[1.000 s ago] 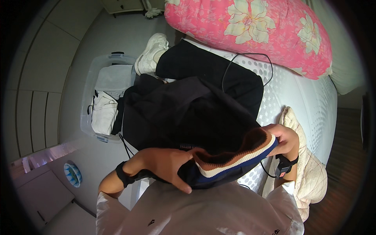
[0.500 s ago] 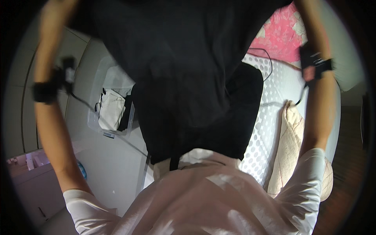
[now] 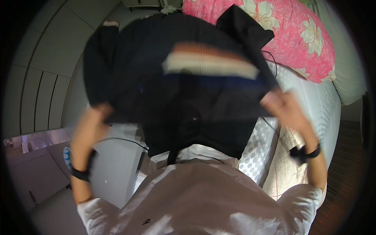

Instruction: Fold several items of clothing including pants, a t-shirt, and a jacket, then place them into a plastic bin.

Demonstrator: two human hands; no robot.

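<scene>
A black shirt (image 3: pixel 152 55) is spread out in the air over my lap, with a band of orange, cream and blue across it. Its left edge is closed in my left hand (image 3: pixel 95 119), near the lower corner. At the opposite lower corner my right hand (image 3: pixel 284 109) grips the cloth, blurred by motion. One short sleeve (image 3: pixel 244 29) sticks out at the far right, folded at an angle. Below the shirt, my black trousers (image 3: pixel 196 135) partly show.
A pink flowered quilt (image 3: pixel 297 35) lies at the far right on the bed. Beside my right arm is a cream quilted cloth (image 3: pixel 288 156) on the dotted sheet (image 3: pixel 254 150). Pale cabinets (image 3: pixel 49 74) stand left. A thin black cable (image 3: pixel 121 138) runs near my left wrist.
Both hands have come down and nearer from the far edge, bringing the shirt lower and flatter. Its striped band now shows. The clear bin at the left is now hidden behind it.
</scene>
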